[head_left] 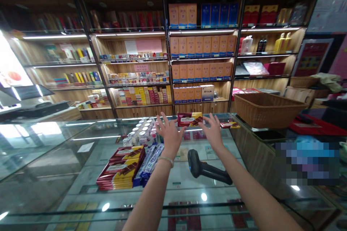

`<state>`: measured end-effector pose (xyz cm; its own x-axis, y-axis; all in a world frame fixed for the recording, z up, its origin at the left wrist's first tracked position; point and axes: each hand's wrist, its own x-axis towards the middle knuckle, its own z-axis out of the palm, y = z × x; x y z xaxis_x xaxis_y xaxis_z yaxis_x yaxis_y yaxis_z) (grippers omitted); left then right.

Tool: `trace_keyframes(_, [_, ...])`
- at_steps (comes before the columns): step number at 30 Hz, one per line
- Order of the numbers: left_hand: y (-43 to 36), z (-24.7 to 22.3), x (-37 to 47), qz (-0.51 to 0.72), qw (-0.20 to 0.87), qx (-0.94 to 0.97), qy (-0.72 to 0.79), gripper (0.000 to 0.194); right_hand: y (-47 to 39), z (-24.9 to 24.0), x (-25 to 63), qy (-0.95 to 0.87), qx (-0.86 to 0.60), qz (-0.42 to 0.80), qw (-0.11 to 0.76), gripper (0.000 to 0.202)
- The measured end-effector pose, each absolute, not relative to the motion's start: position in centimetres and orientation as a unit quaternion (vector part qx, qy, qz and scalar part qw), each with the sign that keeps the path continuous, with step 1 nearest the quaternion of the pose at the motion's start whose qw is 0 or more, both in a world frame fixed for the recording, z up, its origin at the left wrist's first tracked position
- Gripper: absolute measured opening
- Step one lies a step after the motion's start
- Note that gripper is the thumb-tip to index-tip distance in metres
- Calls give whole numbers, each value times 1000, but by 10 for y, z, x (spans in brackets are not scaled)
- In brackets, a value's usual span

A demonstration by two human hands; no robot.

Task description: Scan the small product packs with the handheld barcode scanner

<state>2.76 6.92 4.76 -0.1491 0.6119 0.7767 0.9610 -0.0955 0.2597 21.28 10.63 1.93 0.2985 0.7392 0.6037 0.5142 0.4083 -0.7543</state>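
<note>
A red and yellow packet of chocolate biscuits [189, 119] is upright at the far side of the glass counter, between my two hands. My left hand [170, 134] grips its left end, thumb at the lower edge and other fingers spread. At the packet's right end, my right hand [213, 133] grips it with the thumb in front. Below and between my forearms lies a black barcode scanner [207, 170]. Stacks of similar packets [120, 168] sit to the left, beside blue and white packets [150, 162]. Another red and yellow packet [230, 125] lies to the right.
Several small white-lidded jars [142, 135] stand left of my left hand. A wicker basket [268, 110] rests on the right-hand counter. Behind the glass counter [92, 168], shelves hold orange boxes [203, 46], blue boxes and cigarette packs [143, 95]. A paper slip [86, 147] lies on the left.
</note>
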Motion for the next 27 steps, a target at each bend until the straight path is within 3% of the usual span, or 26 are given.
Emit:
trace_keyframes(13, [67,37,28,-373,208,-634,-645,44,116,5,223,-567,-541,160,600,35])
trace_keyframes(21, [57,40,32,-338,239,-669,-618,83,102,11,219,-566,-535,140,611,30])
trace_keyframes(27, [54,36,34,-319,244,-708,-580,80,96,10,218,-573,-527,131,614,34])
